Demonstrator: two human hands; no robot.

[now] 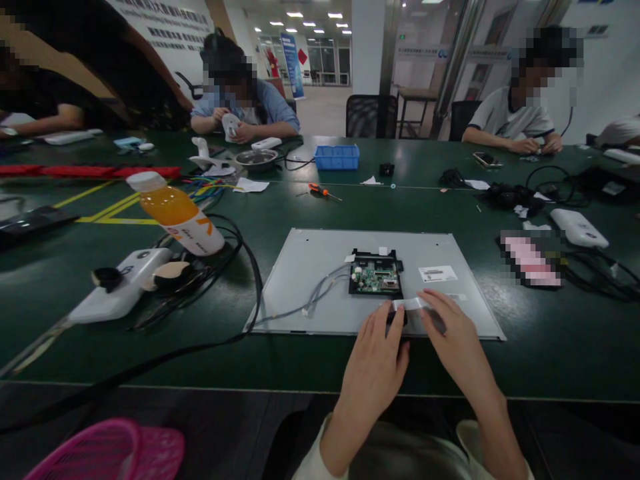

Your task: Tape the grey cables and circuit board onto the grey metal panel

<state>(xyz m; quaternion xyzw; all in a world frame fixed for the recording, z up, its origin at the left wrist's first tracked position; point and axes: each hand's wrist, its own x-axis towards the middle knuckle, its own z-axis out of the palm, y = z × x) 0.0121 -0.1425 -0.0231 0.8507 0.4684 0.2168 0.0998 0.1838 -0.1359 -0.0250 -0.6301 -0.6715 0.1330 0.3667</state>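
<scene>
A flat grey-white panel (310,267) lies on the table in front of me. On it sits a green circuit board (376,277) in a black frame, with grey cables (320,290) running off to the left. A short strip of white tape (410,304) spans the gap between my hands, just below the board. My left hand (373,363) has its fingertips on the tape's left end, over a small black part (399,316). At the right end, my right hand (455,340) grips the tape between thumb and fingers. The fingertips' undersides are hidden.
Left of the panel stand an orange drink bottle (177,213), a white device (123,283) and a looping black cable (250,267). Beyond it are a screwdriver (320,191) and a blue basket (337,157). A phone (531,259) lies right. Several people sit around the table.
</scene>
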